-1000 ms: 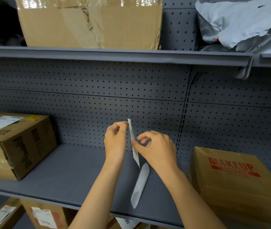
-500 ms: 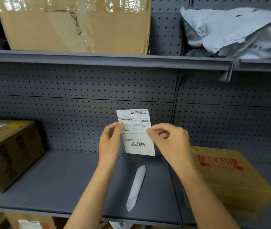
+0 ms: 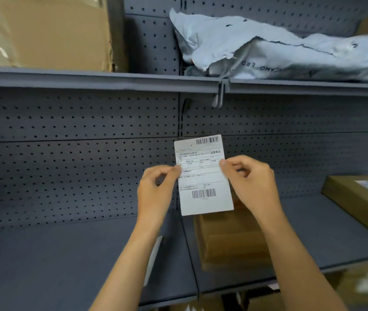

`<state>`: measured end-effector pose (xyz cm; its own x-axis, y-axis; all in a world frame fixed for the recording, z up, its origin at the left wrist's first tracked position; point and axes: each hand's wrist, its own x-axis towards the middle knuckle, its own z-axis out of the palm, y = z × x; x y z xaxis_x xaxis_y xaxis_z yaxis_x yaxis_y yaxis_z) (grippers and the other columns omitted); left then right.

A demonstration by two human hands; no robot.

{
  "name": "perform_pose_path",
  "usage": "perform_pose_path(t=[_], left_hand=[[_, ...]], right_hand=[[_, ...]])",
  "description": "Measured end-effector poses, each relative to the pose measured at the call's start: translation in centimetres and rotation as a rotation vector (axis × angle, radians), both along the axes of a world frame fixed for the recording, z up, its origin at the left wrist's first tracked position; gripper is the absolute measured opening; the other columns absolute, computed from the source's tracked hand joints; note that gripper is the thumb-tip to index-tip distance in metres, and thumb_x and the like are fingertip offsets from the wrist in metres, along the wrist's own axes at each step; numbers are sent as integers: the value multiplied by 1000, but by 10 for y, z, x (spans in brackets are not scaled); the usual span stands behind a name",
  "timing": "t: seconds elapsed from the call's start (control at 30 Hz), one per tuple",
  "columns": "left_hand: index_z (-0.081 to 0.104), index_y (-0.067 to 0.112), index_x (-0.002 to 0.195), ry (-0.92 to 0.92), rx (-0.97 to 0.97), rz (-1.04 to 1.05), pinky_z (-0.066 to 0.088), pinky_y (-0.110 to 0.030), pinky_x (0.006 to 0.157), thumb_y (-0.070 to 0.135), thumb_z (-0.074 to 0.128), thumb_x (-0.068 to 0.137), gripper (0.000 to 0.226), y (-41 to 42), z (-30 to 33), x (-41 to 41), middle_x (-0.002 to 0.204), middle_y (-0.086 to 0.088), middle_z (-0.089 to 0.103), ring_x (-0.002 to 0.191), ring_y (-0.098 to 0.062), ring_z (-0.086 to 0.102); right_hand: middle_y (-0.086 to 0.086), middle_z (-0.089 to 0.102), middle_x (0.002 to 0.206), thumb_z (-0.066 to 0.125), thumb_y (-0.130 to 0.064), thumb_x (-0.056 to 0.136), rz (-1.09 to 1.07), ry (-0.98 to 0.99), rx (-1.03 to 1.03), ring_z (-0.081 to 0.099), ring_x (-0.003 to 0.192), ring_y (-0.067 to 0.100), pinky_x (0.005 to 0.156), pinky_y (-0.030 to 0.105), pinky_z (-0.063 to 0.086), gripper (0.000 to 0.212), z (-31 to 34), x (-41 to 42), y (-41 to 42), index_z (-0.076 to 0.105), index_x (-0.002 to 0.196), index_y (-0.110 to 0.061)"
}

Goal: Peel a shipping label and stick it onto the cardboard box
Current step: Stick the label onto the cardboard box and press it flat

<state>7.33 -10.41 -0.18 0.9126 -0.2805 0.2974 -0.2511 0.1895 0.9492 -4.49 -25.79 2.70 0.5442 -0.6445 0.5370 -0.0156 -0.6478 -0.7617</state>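
Grey pegboard shelving [image 3: 73, 122] fills the view, with a dark grey lower shelf [image 3: 55, 254] running across below the arms. Both hands are raised in front of the back panel and hold the shipping label [image 3: 203, 176] upright between them, printed side to the camera, barcodes at top and bottom. The left hand [image 3: 156, 194] pinches the label's left edge between thumb and fingertip; the right hand [image 3: 251, 185] pinches its right edge the same way.

On the lower shelf, the cardboard box [image 3: 228, 241] sits just below the label, blurred, with its top hidden behind the right forearm, so no print can be read. A white curled backing strip [image 3: 154, 257] lies on the shelf, mostly hidden behind the left forearm. Another box with a white label [image 3: 362, 203] is cut off at the right edge. On the upper shelf a large carton [image 3: 44, 32] is cut by the frame, beside torn grey mailer bags [image 3: 279, 50].

Compared with half a second ago, the view has swung right: the left-hand box has gone, the far-right box has come in, and the grip on the label is unchanged.
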Motion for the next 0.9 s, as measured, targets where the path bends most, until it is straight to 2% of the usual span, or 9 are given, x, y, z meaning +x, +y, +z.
perform_pose_path(t=[0.1,0.2,0.3,0.43,0.53,0.6,0.77,0.9], left_hand=[[77,26,76,-68,52,-12,44,-28,100,32,74,90,16,-24,0,-9,110,15,64,112,-8,60],[77,29,75,-132,123,6,41,-38,109,36,74,89,15,-48,-5,-10,112,14,65,123,-15,54],[77,31,76,-148,176,12,39,-44,112,38,74,87,14,-70,-14,-11,112,14,65,129,-21,50],[75,33,72,-155,299,34,37,-39,110,40,74,87,16,-88,-30,-9,110,17,62,131,-21,46],[75,32,73,-152,398,52,25,-28,100,40,73,88,17,-100,-41,-9,111,15,60,133,-18,37],[74,34,72,-135,462,76,21,-27,97,41,73,87,16,-107,-47,-11,114,13,59,133,-19,31],[73,36,74,-139,676,101,30,-44,109,50,69,86,19,-114,-64,-11,124,12,58,137,-26,28],[78,33,83,-148,737,108,29,-45,108,51,67,88,22,-118,-72,-13,127,14,56,138,-25,27]], right_hand=[[-16,75,79,68,-47,84,-49,35,18,69,79,2,76,42,61,19,0,-12,-26,76,83,-30],[-18,74,77,70,-48,82,-79,57,35,69,78,2,76,43,61,18,-6,-20,-49,76,80,-31],[-19,75,76,67,-54,77,-107,85,46,70,77,2,75,43,61,23,-14,-24,-69,76,79,-32],[-19,75,76,67,-54,78,-126,140,69,70,76,0,74,41,61,22,-32,-26,-90,76,79,-33],[-21,73,75,66,-54,79,-150,217,72,68,76,-1,74,39,61,22,-46,-24,-105,75,77,-34],[-21,73,75,65,-56,78,-153,273,73,68,75,-1,74,38,61,25,-56,-21,-115,75,79,-33],[-20,74,78,64,-55,82,-148,348,45,67,76,0,72,34,60,29,-76,-18,-125,78,86,-30],[-19,73,80,66,-52,83,-151,379,55,66,77,1,69,31,57,25,-87,-19,-130,78,85,-30]])
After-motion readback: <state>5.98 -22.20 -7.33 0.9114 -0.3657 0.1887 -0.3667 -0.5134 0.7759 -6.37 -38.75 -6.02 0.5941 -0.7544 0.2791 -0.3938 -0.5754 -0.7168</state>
